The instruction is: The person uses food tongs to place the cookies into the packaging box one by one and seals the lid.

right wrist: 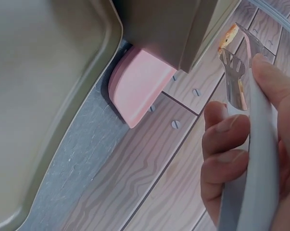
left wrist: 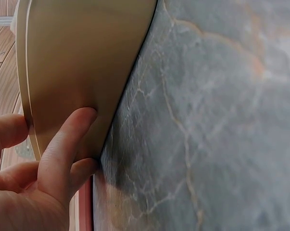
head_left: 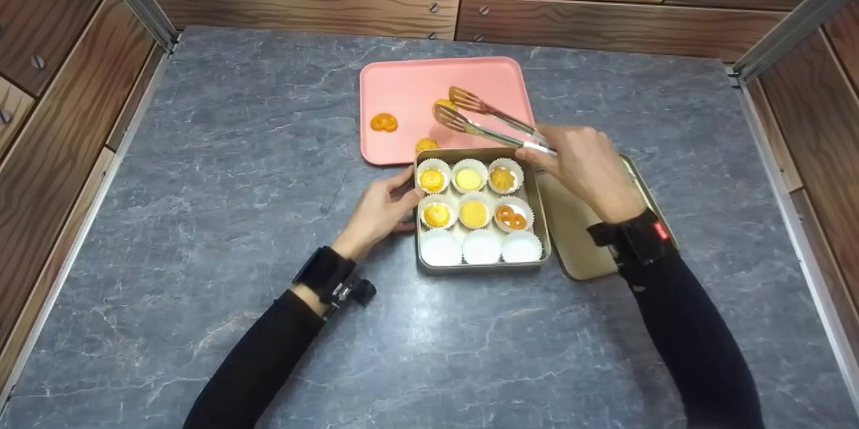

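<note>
While left hand point(head_left: 378, 212) unclenched against tin point(head_left: 480, 268), right hand point(head_left: 586, 164) tight around tongs point(head_left: 495, 136)

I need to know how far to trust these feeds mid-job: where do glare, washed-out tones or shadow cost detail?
Head view: the front row of paper cups is nearly blown out white; left wrist view: the side of the tin is dim, with shadow on the tabletop beside it; right wrist view: the wood-patterned wall looks paler than in the head view.

Slotted tongs point(right wrist: 262, 144) pinching pastry point(right wrist: 228, 36), tin point(head_left: 483, 268) (partly filled)
</note>
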Available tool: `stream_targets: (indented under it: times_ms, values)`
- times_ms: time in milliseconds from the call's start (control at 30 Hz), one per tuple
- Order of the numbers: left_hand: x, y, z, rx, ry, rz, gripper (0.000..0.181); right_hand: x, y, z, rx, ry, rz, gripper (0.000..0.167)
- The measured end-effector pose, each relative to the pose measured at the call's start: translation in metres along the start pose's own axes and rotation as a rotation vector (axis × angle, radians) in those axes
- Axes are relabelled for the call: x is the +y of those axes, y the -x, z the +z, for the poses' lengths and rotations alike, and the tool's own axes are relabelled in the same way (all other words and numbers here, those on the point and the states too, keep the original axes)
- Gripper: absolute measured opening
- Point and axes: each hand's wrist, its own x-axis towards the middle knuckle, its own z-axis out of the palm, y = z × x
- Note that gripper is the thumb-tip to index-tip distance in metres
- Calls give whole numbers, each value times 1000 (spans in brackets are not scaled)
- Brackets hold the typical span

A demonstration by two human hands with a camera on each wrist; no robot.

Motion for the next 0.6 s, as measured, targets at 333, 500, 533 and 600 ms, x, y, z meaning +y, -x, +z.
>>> stream_targets:
  times_ms: [333,500,533,600]
  values:
    - [1,1,-1,-5,15,-18,65,2,18,1,48,-16,-51,35]
    - [1,1,-1,-2,3,-20,65,1,29,0,85,-18,-87,32]
    - [2,1,-1,-2,3,-20,65,1,32,-1,93,-18,-97,32]
    - [2,1,-1,-4,3,-22,65,1,37,-2,113,-12,-120,32]
